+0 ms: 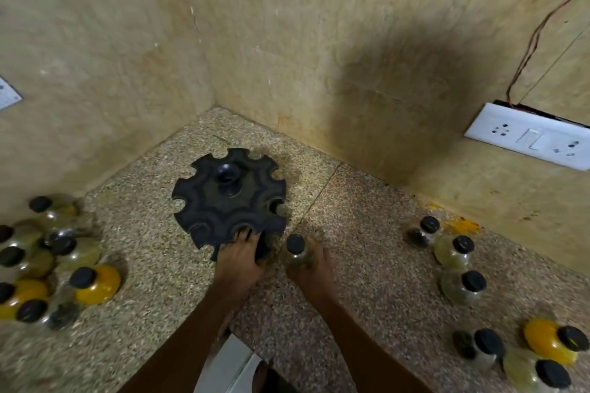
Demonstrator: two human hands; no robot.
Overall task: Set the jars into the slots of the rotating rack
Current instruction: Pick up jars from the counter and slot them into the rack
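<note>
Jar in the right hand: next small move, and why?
Probably slide the jar left into the open slot at the rack's near edge. The right hand holds it upright beside that edge, the left hand steadies the rack there, and every visible slot looks empty.

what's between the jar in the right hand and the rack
Nothing: the head view shows only a narrow strip of bare counter between the held jar and the rack.
</note>
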